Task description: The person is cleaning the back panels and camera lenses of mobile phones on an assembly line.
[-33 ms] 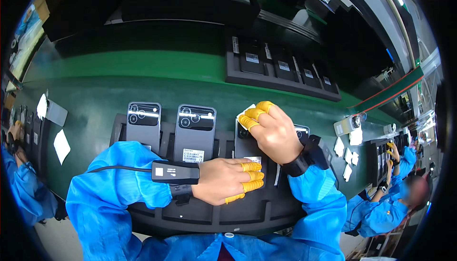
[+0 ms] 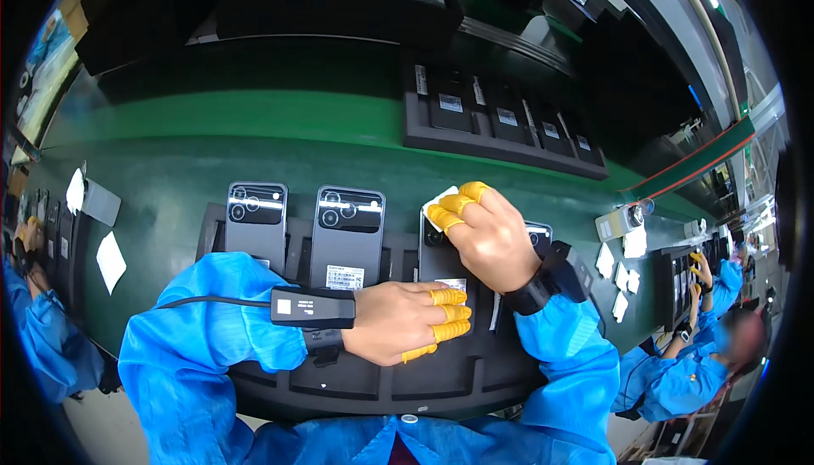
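Across the lower part of a dark grey phone (image 2: 433, 261) lies my left hand (image 2: 405, 321), its fingers stretched out toward the right over the phone's label. My right hand (image 2: 492, 232) is closed around a white wipe (image 2: 436, 205) and presses it on the camera end of the same phone. Both hands have yellow finger cots on several fingers. To the left stand two similar phones, one in the middle (image 2: 348, 240) and one at the far left (image 2: 255, 228), back sides up in a black tray (image 2: 339, 378). Part of another phone (image 2: 538, 233) shows behind my right wrist.
Another black tray (image 2: 500, 147) with several phones stands on the green bench (image 2: 178, 168) at the back. White wipes (image 2: 110, 261) lie at left, with more wipes (image 2: 604, 260) and a bottle (image 2: 621, 222) at right. Co-workers in blue sit on both sides.
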`<state>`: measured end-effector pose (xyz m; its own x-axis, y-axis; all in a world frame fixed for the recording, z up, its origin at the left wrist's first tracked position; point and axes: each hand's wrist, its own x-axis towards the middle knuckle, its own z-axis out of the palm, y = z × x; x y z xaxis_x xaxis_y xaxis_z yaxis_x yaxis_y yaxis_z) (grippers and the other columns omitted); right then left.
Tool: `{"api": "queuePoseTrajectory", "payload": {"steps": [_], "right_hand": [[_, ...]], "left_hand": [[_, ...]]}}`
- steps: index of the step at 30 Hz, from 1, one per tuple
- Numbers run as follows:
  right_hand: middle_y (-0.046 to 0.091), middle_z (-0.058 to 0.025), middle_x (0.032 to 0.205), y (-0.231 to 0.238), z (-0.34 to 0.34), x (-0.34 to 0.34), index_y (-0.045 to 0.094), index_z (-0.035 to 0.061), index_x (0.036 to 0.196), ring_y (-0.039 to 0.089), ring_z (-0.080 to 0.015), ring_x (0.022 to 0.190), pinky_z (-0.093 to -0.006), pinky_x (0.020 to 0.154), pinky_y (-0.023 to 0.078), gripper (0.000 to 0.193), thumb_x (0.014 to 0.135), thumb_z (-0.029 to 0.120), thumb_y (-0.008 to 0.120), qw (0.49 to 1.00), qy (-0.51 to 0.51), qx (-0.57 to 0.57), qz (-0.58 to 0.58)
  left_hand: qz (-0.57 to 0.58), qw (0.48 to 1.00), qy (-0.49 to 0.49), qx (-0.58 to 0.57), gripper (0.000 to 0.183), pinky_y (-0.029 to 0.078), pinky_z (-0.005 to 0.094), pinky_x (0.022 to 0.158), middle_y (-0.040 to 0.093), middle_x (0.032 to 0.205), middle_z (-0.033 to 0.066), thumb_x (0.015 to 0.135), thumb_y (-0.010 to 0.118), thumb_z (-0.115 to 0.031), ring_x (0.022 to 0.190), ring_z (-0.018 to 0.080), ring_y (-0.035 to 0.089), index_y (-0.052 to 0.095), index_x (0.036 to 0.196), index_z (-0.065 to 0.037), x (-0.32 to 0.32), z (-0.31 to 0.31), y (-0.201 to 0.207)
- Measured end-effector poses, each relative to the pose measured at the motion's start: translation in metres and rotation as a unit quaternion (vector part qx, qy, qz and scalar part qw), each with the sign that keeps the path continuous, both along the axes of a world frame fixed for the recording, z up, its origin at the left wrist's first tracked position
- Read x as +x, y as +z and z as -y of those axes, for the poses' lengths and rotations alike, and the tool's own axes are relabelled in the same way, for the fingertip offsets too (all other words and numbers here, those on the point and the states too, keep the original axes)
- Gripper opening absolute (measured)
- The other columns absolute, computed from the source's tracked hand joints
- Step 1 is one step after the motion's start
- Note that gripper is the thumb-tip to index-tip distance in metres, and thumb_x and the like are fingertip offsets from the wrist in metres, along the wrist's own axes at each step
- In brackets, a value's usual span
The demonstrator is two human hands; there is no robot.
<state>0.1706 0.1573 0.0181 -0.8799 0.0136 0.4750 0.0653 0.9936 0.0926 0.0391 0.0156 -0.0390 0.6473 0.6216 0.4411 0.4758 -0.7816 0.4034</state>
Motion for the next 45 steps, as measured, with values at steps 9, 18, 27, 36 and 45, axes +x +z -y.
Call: {"api": "queuePoseTrajectory", "payload": {"steps": [9, 18, 27, 36, 45], "right_hand": [[0.061, -0.0101, 0.081, 0.033, -0.001, 0.047, 0.069, 0.0013, 0.081, 0.060, -0.0289, 0.084, -0.0386, 0.079, 0.053, 0.020, 0.061, 0.003, 0.066, 0.992, -0.114, 0.022, 0.056], [0.055, -0.0083, 0.076, 0.003, 0.001, 0.016, 0.068, 0.0020, 0.078, 0.058, -0.0273, 0.080, -0.0373, 0.077, 0.053, 0.015, 0.064, 0.006, 0.066, 0.999, -0.029, -0.012, 0.007], [0.055, -0.0085, 0.073, 0.023, 0.025, 0.052, 0.066, 0.0037, 0.071, 0.058, -0.0285, 0.073, -0.0372, 0.063, 0.051, 0.015, 0.057, -0.001, 0.066, 0.987, -0.047, -0.113, 0.101], [0.054, -0.0091, 0.074, -0.005, 0.015, 0.027, 0.067, 0.0027, 0.078, 0.056, -0.0284, 0.074, -0.0368, 0.066, 0.051, 0.015, 0.064, 0.000, 0.063, 0.993, -0.116, -0.021, -0.019], [0.057, -0.0102, 0.084, 0.011, 0.030, 0.030, 0.069, -0.0003, 0.086, 0.058, -0.0284, 0.085, -0.0368, 0.077, 0.053, 0.025, 0.062, 0.006, 0.065, 0.997, -0.024, -0.074, 0.003]], "left_hand": [[0.001, 0.999, 0.014, -0.040, 0.042, 0.036, 0.0405, 0.113, 0.061, 0.124, 0.0137, 0.090, 0.059, -0.021, 0.127, 0.0274, 0.052, 0.058, 0.128, -0.003, -0.004, 0.006, 0.004], [0.003, 1.000, 0.012, -0.016, 0.045, 0.039, 0.0387, 0.112, 0.059, 0.126, 0.0128, 0.086, 0.060, -0.023, 0.123, 0.0287, 0.054, 0.058, 0.126, -0.003, 0.000, 0.002, 0.001], [-0.001, 0.999, 0.016, -0.037, 0.045, 0.040, 0.0386, 0.111, 0.058, 0.128, 0.0122, 0.086, 0.060, -0.024, 0.124, 0.0307, 0.054, 0.058, 0.126, -0.005, -0.004, 0.006, -0.001], [0.002, 1.000, 0.005, -0.014, 0.045, 0.040, 0.0388, 0.111, 0.060, 0.123, 0.0124, 0.085, 0.060, -0.023, 0.121, 0.0293, 0.056, 0.058, 0.126, -0.005, -0.001, 0.001, 0.002], [0.005, 1.000, 0.013, -0.022, 0.046, 0.038, 0.0396, 0.113, 0.060, 0.121, 0.0124, 0.085, 0.060, -0.023, 0.121, 0.0290, 0.056, 0.058, 0.126, -0.004, -0.005, 0.004, 0.008]]}}
